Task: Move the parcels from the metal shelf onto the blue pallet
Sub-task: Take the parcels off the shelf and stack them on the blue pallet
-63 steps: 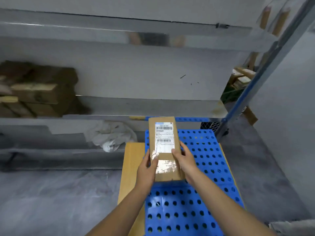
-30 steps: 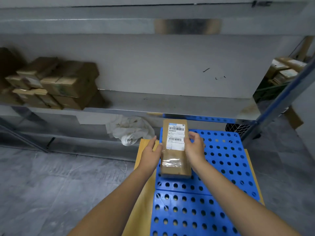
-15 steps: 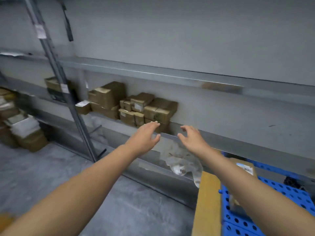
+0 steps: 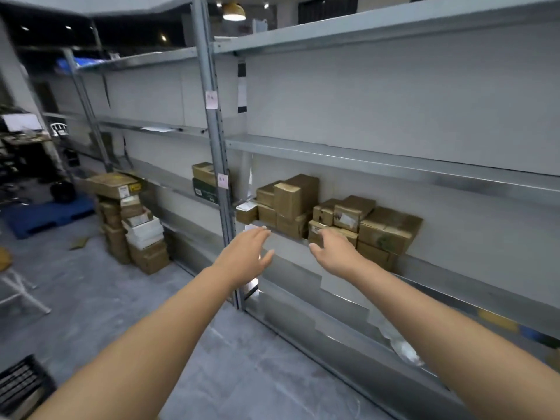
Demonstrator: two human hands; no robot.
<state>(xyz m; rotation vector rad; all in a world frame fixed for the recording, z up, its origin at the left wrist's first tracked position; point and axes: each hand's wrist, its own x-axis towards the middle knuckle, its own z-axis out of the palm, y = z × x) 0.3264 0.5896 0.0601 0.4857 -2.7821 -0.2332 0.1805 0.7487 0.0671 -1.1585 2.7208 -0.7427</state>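
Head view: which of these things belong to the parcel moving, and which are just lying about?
In the job: brown cardboard parcels, grey metal shelf under them, left hand, right hand, both open and empty.
Just lying about: stack of cardboard boxes on the floor, black slatted crate, dark green box past the upright post.

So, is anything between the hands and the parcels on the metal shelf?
Nothing visible. The open left hand and right hand reach toward the cardboard parcels at the metal shelf's open front, with only air between.
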